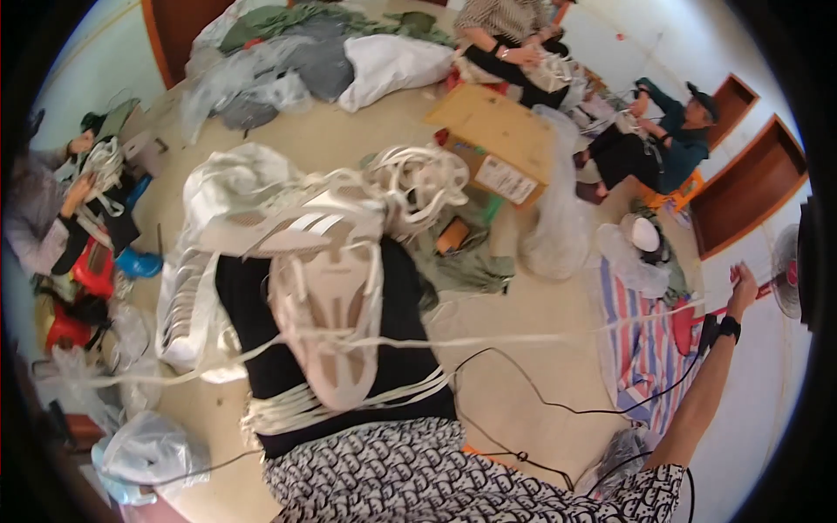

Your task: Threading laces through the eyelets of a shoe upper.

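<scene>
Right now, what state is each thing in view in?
Nearer pale shoe: resting on black cloth
White lace: stretched across that shoe
Right hand: outstretched, apparently gripping the lace
Left hand: out of view
Spare strands: bunched together
Cardboard box: apparently closed
Plastic bag: crumpled
Striped sheet: creased

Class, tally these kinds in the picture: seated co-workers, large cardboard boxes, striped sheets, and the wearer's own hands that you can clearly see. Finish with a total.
Seated co-workers: 3
Large cardboard box: 1
Striped sheet: 1
Wearer's right hand: 1 (the left cannot be made out)
Total: 6
</scene>
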`<state>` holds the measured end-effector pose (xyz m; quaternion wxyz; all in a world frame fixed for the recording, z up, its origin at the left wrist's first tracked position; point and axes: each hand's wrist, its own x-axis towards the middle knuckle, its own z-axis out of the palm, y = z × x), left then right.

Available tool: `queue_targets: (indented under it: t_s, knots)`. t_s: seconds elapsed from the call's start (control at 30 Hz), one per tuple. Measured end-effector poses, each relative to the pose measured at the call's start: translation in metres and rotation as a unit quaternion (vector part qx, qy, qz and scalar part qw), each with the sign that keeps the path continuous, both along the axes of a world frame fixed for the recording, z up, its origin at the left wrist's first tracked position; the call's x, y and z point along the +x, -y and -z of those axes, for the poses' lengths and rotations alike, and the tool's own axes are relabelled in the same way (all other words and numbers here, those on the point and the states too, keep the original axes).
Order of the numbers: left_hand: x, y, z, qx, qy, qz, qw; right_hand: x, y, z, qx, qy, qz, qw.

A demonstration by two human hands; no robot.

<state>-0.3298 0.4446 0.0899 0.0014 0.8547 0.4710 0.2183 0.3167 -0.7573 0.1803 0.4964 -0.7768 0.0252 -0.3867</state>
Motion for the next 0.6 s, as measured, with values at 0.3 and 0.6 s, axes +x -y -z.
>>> queue_targets:
  t_s: [0.3, 0.6]
  knots:
    - [0.251, 0.352, 0.082, -0.353, 0.277, 0.321, 0.834, -0.124, -0.480, 0.163, -0.018, -0.303, -0.551, 0.777]
    - [0.304, 0.437, 0.109, -0.246, 0.257, 0.390, 0.849, -0.231, -0.621, 0.185, -0.134, -0.184, -0.639, 0.735]
